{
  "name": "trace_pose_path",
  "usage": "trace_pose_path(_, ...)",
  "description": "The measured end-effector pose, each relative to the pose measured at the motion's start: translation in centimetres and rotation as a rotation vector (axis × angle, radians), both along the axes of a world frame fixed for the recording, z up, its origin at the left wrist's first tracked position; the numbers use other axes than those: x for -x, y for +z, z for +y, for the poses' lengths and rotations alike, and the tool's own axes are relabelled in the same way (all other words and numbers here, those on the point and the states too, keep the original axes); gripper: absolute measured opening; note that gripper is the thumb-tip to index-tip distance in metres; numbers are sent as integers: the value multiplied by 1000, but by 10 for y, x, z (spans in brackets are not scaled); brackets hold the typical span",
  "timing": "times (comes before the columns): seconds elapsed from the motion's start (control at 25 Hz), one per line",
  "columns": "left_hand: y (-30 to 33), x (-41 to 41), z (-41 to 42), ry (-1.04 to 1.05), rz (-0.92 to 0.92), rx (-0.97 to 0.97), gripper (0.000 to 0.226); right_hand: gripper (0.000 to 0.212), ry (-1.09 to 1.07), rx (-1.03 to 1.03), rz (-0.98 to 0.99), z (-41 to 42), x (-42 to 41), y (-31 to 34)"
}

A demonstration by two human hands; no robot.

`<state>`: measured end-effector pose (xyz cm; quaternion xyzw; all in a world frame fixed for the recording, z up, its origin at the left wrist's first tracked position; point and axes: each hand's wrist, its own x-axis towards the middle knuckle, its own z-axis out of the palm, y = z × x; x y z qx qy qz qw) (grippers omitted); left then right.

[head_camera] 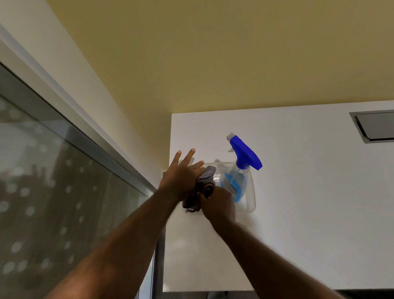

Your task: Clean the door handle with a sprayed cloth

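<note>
A grey cloth (207,175) is bunched between my two hands above the left part of a white table (313,199). My left hand (181,174) holds the cloth's upper part, with two fingers stretched out. My right hand (218,204) is closed on the cloth's lower end. Just right of my hands a clear spray bottle (241,183) with a blue trigger head and blue label stands in a clear plastic tray (220,165). No door handle is in view.
A glass door or window with a grey metal frame (91,143) runs along the left. A yellow wall (230,52) rises behind the table. A grey recessed panel (385,126) is set into the tabletop at the far right.
</note>
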<state>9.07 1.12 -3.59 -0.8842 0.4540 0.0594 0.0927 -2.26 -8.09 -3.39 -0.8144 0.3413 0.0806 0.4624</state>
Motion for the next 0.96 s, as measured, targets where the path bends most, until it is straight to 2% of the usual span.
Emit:
trace_pose_path(0.16,-16,2,2,18,15,147,50,18,-34,4,28,-5,2,-9)
trace_pose_path(0.36,-29,1,1,55,34,100,55,19,-32,0,99,-9,3,-15)
trace_pose_path(0.48,-33,-2,0,78,42,65,50,20,43,-11,170,-10,-1,-16)
trace_pose_path(0.64,-32,0,-4,122,53,26,47,33,178,39,264,-15,-4,-12)
trace_pose_path(0.72,-26,1,-4,121,36,49,44,28,225,35,277,-18,-3,-10)
trace_pose_path(0.8,-19,1,-1,92,13,89,42,26,255,92,280,-19,2,-5)
trace_pose_path(0.88,-11,4,4,66,-7,126,41,29,283,247,218,-21,9,3)
trace_pose_path(0.96,-8,14,6,70,34,173,41,20,373,344,141,-21,12,16)
